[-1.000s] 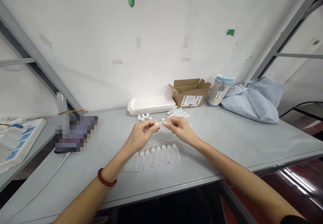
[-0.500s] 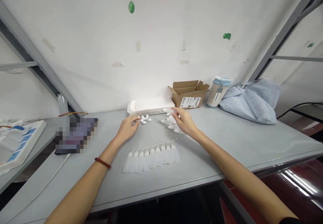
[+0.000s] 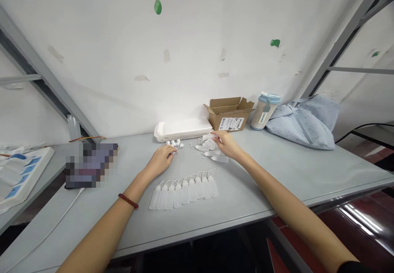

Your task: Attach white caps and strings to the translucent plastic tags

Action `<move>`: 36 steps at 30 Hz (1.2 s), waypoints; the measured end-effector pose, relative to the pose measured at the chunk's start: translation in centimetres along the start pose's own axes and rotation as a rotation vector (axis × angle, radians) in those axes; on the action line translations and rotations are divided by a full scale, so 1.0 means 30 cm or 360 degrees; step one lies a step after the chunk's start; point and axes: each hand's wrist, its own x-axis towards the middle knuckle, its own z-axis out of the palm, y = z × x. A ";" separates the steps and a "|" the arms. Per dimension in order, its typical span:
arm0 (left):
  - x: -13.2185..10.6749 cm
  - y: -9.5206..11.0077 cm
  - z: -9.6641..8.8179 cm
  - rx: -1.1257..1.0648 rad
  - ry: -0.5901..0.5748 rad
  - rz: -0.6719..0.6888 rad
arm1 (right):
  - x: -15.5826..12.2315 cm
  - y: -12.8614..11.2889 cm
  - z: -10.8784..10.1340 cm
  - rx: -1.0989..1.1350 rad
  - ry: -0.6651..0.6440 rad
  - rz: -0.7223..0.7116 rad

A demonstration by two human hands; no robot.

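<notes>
My left hand (image 3: 160, 160) is closed in a pinch in front of a small cluster of white caps (image 3: 174, 142). A bit of white shows at its fingertips, seemingly one of those caps. My right hand (image 3: 229, 145) reaches over a loose pile of frosted plastic tubes (image 3: 212, 153), thumb and forefinger drawn together on a tube at the pile's back. Its fingers partly cover that piece. Nearer to me, several similar tubes with thin white cords (image 3: 184, 193) lie side by side in a row.
Behind the hands lies a stack of flat white trays (image 3: 184, 129), beside an open cardboard box (image 3: 229, 115). A tumbler (image 3: 264, 112) and a pale blue cloth bag (image 3: 300, 127) stand right. A blurred phone-like device (image 3: 92, 164) with a cable and a power strip (image 3: 24, 178) are left.
My left hand has shifted slightly right and toward me, away from the caps. My right hand has barely moved, uncovering more of the front tube. The view has shifted slightly.
</notes>
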 end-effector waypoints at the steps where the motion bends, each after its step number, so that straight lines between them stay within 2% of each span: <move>1: 0.001 -0.002 0.000 0.0006 -0.0001 -0.0005 | -0.001 0.004 0.005 -0.0059 -0.0010 -0.0019; 5: 0.003 -0.005 0.003 0.0017 -0.0013 -0.0005 | -0.003 0.018 0.024 -0.0275 -0.0024 -0.0129; 8: 0.002 -0.002 0.002 0.0037 -0.0015 -0.0009 | -0.007 0.023 0.027 -0.0298 -0.0022 -0.0167; 12: -0.002 0.005 -0.003 0.0072 -0.0020 -0.0016 | -0.012 -0.005 0.009 -0.0182 0.0039 -0.0193; 15: -0.006 0.009 -0.005 0.0099 -0.0014 -0.0027 | -0.020 -0.054 -0.024 0.0059 0.0042 -0.0175; 17: -0.009 0.010 -0.006 0.0120 -0.0001 -0.0049 | -0.027 -0.087 -0.056 0.0339 -0.0145 -0.0050; 18: -0.010 0.011 -0.006 0.0132 0.0007 -0.0063 | -0.031 -0.101 -0.075 0.0510 -0.0348 0.0039; 20: -0.012 0.015 -0.006 0.0150 0.0022 -0.0093 | -0.041 -0.123 -0.110 0.0765 -0.0909 0.0077; 22: -0.014 0.023 -0.005 0.0158 0.0031 -0.0120 | -0.051 -0.138 -0.135 0.0817 -0.1460 0.0080; 24: -0.016 0.034 -0.005 0.0156 0.0031 -0.0142 | -0.059 -0.152 -0.145 0.0756 -0.1886 0.0115; 25: -0.016 0.040 -0.006 0.0153 0.0031 -0.0153 | -0.062 -0.159 -0.144 0.0714 -0.2013 0.0137; 27: -0.018 0.053 -0.009 0.0145 0.0034 -0.0172 | -0.066 -0.174 -0.137 0.0621 -0.2088 0.0167; 36: -0.024 0.076 -0.012 0.0112 0.0109 -0.0183 | -0.068 -0.184 -0.122 0.0319 -0.2087 0.0448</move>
